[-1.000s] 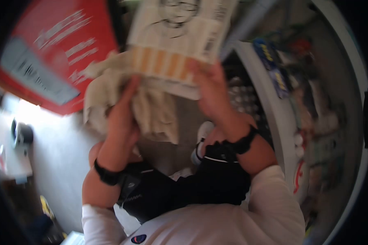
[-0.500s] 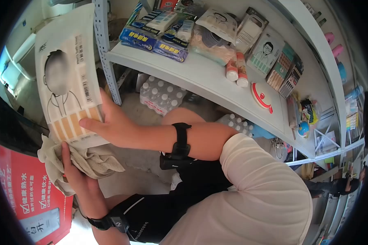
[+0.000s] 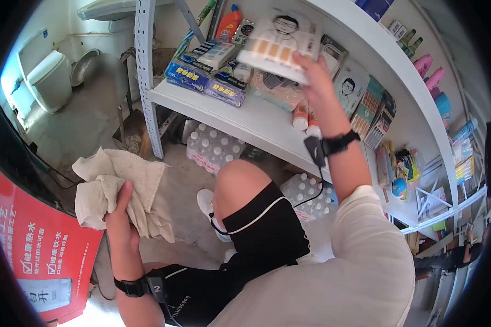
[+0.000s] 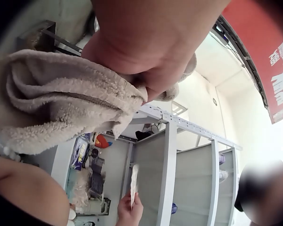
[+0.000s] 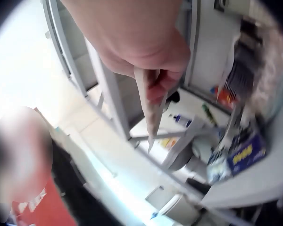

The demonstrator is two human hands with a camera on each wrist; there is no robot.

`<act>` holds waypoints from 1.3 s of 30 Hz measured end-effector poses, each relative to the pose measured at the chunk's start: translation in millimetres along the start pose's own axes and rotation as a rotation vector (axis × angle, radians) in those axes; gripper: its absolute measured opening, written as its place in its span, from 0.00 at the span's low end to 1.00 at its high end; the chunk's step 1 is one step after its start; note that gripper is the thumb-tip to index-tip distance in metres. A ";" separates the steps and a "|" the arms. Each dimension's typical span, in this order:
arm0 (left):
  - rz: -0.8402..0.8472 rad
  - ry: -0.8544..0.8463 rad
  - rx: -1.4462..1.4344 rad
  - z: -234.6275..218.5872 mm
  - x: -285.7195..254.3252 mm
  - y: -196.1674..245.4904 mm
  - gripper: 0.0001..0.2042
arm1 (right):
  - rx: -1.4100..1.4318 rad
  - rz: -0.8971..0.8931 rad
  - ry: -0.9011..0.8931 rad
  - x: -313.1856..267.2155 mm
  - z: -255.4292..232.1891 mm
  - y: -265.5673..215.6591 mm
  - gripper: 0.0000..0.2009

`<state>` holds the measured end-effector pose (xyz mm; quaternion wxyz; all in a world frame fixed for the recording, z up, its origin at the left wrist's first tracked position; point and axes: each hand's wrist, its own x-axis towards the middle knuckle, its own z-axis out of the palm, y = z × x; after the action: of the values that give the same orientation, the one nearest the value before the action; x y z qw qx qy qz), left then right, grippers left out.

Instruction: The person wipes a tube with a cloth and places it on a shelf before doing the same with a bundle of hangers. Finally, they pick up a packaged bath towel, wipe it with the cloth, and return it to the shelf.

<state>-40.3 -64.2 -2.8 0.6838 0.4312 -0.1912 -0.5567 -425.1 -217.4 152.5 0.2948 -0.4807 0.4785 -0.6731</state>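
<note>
My left hand (image 3: 121,218) grips a bunched beige cloth (image 3: 142,177), its thumb lying over the folds. In the left wrist view the cloth (image 4: 70,101) hangs in thick, fuzzy folds below the hand. My right hand (image 3: 319,79) pinches the edge of a flat white packet (image 3: 283,38) printed with a line-drawn figure and tan stripes. It holds the packet above the goods on the grey shelf (image 3: 202,103). From the right wrist the packet (image 5: 148,101) appears edge-on, thin between thumb and fingers.
Blue boxes (image 3: 185,75), white-capped tubes (image 3: 300,117) and a similar packet (image 3: 348,87) stand on the shelf. Bottled water packs (image 3: 213,147) lie beneath it. A perforated shelf post (image 3: 146,82) rises at the left. A red carton (image 3: 49,240) stands at lower left.
My right hand has carried the packet away from the cloth, rightward and over the shelf. My left hand keeps the cloth. The head view has swung toward the shelf.
</note>
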 end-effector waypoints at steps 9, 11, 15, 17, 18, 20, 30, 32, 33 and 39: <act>0.051 0.058 0.086 -3.6 -13.0 -5.2 0.21 | -0.322 0.360 0.065 112.4 -98.6 78.5 0.16; 0.044 0.052 0.111 -2.7 -19.3 -6.2 0.21 | -0.273 0.439 0.057 107.7 -97.8 81.0 0.14; 0.020 0.031 0.155 -4.5 -24.8 -9.3 0.21 | -0.105 0.463 0.099 117.5 -95.2 88.8 0.16; 0.000 0.033 0.177 -4.3 -26.8 -9.2 0.21 | 0.027 0.474 0.059 117.3 -92.6 90.1 0.14; -0.011 0.035 0.188 -5.1 -27.3 -8.9 0.22 | 0.141 0.495 -0.008 114.6 -90.9 88.0 0.12; -0.014 0.035 0.215 -6.9 -26.7 -10.2 0.22 | 0.254 0.512 -0.063 104.3 -87.8 78.6 0.11; -0.004 0.020 0.232 -0.4 -24.2 -24.4 0.22 | 0.421 0.430 -0.311 24.2 -132.7 32.0 0.15; -0.031 0.002 0.182 1.1 -21.8 -26.6 0.21 | 0.444 0.539 -0.396 -4.3 -134.6 17.3 0.17; -0.048 -0.023 0.142 -0.9 -18.6 -29.5 0.21 | 0.459 0.566 -0.419 -21.9 -125.8 7.5 0.18; -0.124 -0.360 -0.028 6.1 -34.2 -42.5 0.32 | 0.427 0.586 -0.598 -128.5 -47.7 4.7 0.23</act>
<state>-80.7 -35.2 -26.1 0.6087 0.3263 -0.2757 -0.6686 -423.0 -91.8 97.4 0.6896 -0.4267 0.3390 -0.4770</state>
